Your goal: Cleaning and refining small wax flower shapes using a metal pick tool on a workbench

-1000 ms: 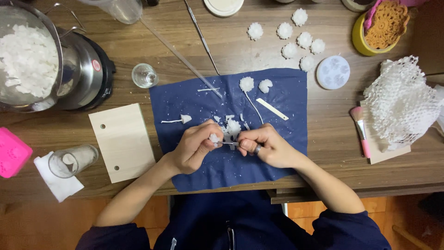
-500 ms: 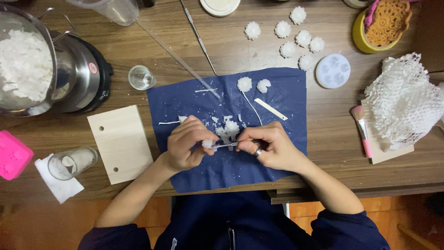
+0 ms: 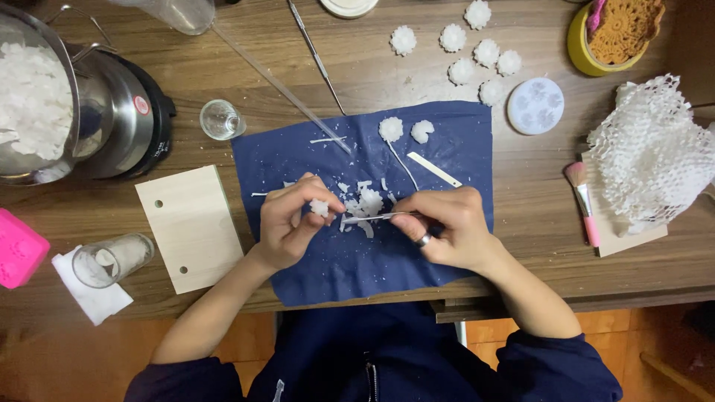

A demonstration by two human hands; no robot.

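Observation:
My left hand (image 3: pixel 292 222) pinches a small white wax flower (image 3: pixel 319 208) over a dark blue cloth (image 3: pixel 357 260). My right hand (image 3: pixel 449 227), with a ring on one finger, grips a thin metal blade tool (image 3: pixel 369 218) whose tip points at the flower. White wax shavings (image 3: pixel 368 199) lie scattered on the cloth between the hands. Two more white flowers (image 3: pixel 390 128), one with a long wick, and a flat white stick (image 3: pixel 434 170) rest on the cloth's far part.
Several finished white flowers (image 3: pixel 477 45) and a round silicone mould (image 3: pixel 535 106) lie at the far right. A pot of white wax flakes (image 3: pixel 33 97) stands on a burner at left. Wooden board (image 3: pixel 190 223), small glasses, pink brush (image 3: pixel 581 201), white netting (image 3: pixel 652 156) surround the cloth.
The hands have drawn slightly apart: the left hand with the flower has shifted left, and the blade now spans the gap between them. More shavings lie on the cloth.

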